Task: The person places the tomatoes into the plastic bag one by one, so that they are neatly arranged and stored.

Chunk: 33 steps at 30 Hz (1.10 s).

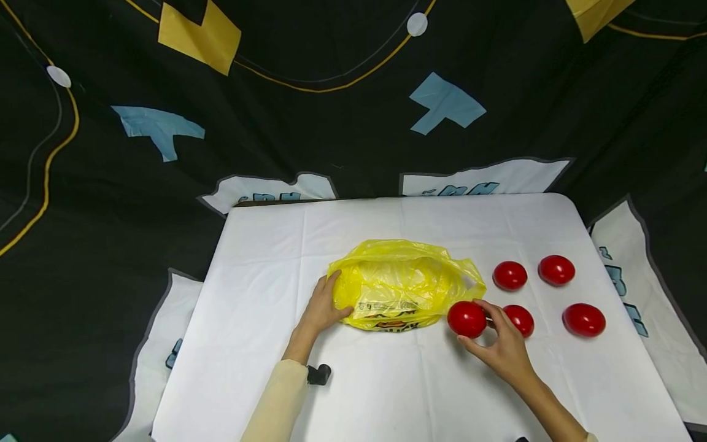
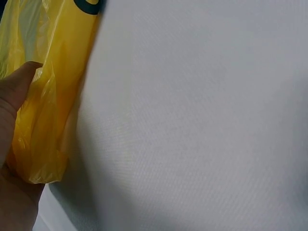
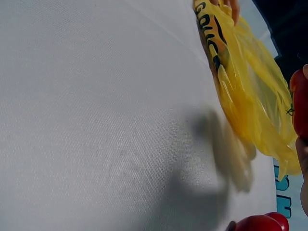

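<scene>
A yellow plastic bag [image 1: 403,285] with dark printing lies on the white table, its mouth spread apart. At the bag's left end, my left hand [image 1: 319,310] grips the plastic; in the left wrist view the thumb [image 2: 18,85] lies over the bag [image 2: 57,91]. My right hand [image 1: 501,345] holds a glossy red tomato [image 1: 465,319] between thumb and fingers, just off the bag's lower right corner. A bit of green stem shows on that tomato [image 3: 301,108] in the right wrist view, where most of the hand is cut off.
Several more tomatoes stand on the right of the table [image 1: 265,264], the nearest tomato [image 1: 521,320] partly behind my right fingers. A dark cloth [image 1: 331,141] with coloured patches hangs beyond the table's far edge. A small black device [image 1: 318,374] sits at my left wrist.
</scene>
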Tool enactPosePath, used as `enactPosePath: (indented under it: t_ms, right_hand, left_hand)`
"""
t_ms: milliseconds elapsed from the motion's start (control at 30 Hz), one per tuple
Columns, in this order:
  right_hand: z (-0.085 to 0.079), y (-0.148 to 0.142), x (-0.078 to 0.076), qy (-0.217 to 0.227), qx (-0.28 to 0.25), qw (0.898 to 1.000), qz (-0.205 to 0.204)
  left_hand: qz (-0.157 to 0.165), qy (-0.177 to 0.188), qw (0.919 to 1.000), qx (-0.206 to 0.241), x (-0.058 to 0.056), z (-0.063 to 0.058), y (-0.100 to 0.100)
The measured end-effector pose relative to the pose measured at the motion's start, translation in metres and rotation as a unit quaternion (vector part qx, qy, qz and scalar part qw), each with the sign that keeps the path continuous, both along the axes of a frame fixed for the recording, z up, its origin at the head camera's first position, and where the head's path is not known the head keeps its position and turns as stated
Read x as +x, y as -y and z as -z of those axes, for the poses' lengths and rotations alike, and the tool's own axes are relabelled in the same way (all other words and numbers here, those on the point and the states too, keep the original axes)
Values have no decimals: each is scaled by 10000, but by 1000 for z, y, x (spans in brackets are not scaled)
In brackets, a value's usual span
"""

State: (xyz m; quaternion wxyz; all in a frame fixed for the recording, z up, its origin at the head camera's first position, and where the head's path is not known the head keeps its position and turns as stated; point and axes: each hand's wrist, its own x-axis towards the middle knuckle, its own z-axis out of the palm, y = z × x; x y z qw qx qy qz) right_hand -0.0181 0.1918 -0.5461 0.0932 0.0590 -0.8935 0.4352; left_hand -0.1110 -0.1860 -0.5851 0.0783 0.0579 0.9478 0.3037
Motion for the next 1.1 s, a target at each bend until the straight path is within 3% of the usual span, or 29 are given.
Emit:
enactPosePath:
  t_ms: [500,767,1100]
  right_hand:
    - [-1,21,-9,-275,-85,9993,-239]
    - [1,30,-16,-487,-200,9969,-582]
    - [4,41,-22,-541,-251,9964,-605]
  left_hand:
    - [22,-39,10000,39,-1,1,0]
    - [-2,-13,10000,12,0,-2,-1]
    - [-31,50,10000,-15,-1,-1,-2]
